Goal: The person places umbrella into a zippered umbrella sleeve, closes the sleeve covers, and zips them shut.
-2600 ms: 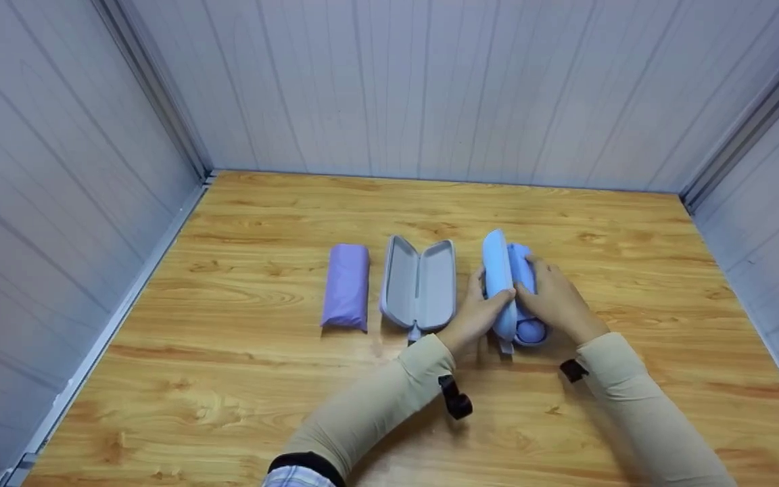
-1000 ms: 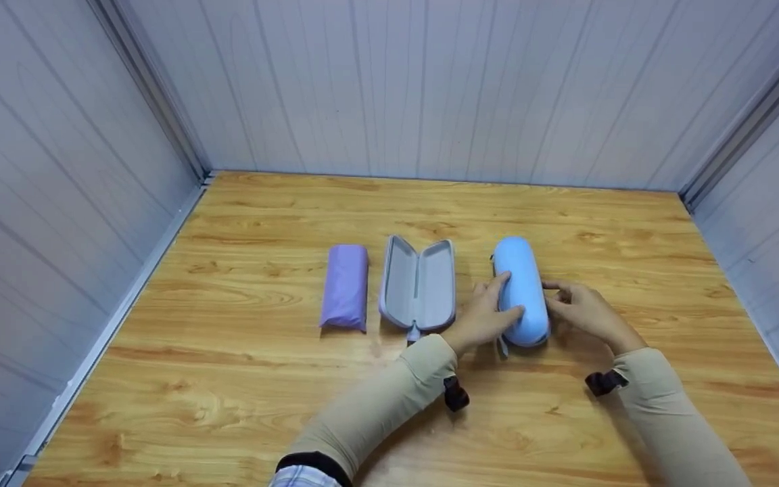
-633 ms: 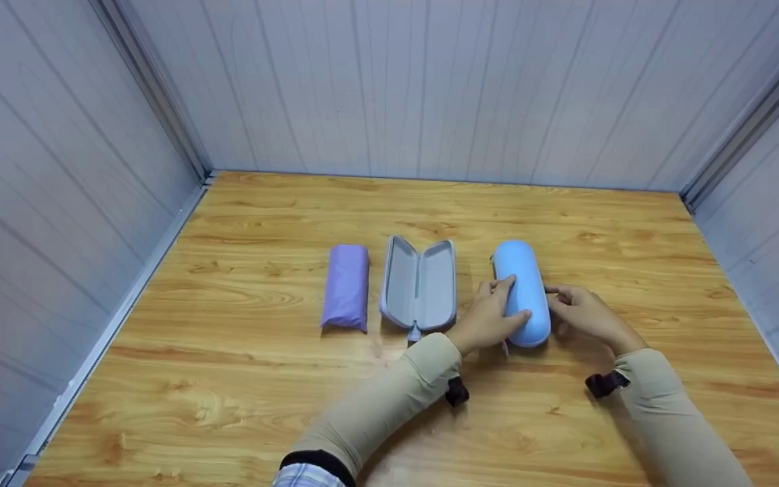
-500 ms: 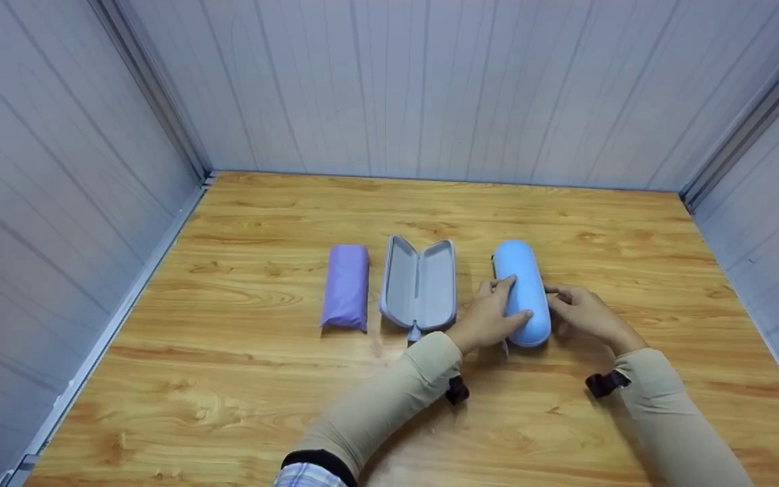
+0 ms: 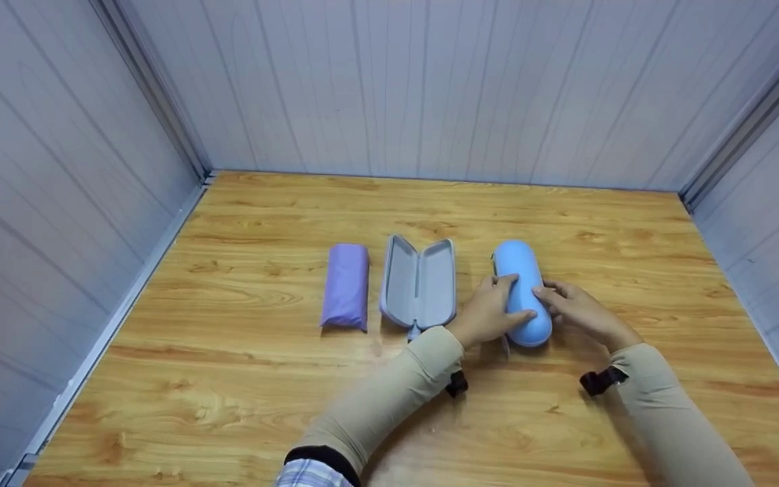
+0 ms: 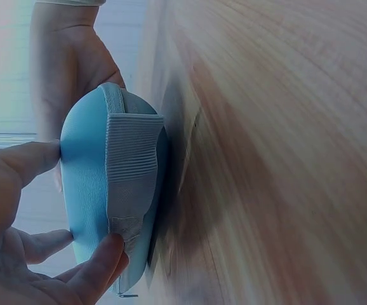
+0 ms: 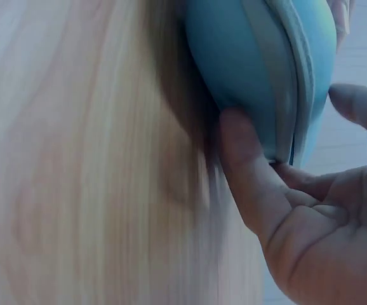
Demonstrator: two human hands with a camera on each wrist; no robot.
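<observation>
A light blue hard zip case (image 5: 523, 270) lies closed on the right part of the wooden table, its long side running away from me. My left hand (image 5: 485, 314) grips its left side, thumb on the top shell, a finger by the ribbed fabric band (image 6: 133, 149) over the seam in the left wrist view. From the other side my right hand (image 5: 582, 312) pinches the case, thumb on top and fingertips low at the edge. Between its two shells a zipper seam (image 7: 303, 63) shows in the right wrist view. What lies inside is hidden.
Left of my left hand an opened zip case (image 5: 399, 284) with grey lining stands on the table (image 5: 241, 379). Further left lies a purple wrapped packet (image 5: 345, 284). Panel walls (image 5: 389, 88) border the table at the back and both sides.
Earliest, the blue case gaped with a blue bundle showing inside; now it is closed. Since half a second ago, my right thumb has moved from its side onto its top.
</observation>
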